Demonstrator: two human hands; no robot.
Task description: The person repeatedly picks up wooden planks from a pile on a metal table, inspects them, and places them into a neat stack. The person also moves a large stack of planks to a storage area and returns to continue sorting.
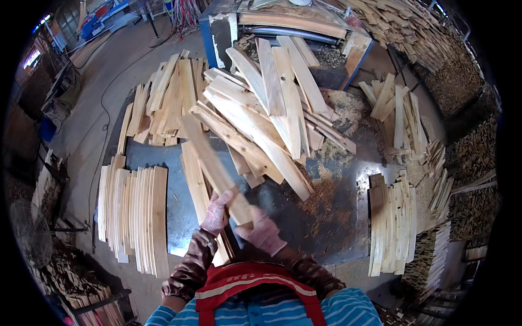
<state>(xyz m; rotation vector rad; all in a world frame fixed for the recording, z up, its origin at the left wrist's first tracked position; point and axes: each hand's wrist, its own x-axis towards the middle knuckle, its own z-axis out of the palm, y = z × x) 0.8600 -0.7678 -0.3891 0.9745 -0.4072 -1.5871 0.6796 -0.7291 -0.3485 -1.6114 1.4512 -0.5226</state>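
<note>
A pale wooden board [215, 165], blurred along its far part, slants away from me to the far left. Its near end is between my gloved hands. My left hand [217, 211] is closed on the board's left edge, and my right hand [262, 232] grips the near end from the right. Beneath it, a few narrow boards [194, 174] lie lengthwise on the dark metal table [179, 217], partly covered by my left forearm. Just beyond, a loose heap of boards [255, 119] lies crisscrossed; one has a dark knot.
Upright rows of boards stand at the left [136, 212] and right [394, 223] table edges. Another board pile [168, 98] lies far left. Sawdust [326, 204] covers part of the table's right side. A blue-sided machine [220, 41] stands at the back, and stacked wood [402, 27] rises far right.
</note>
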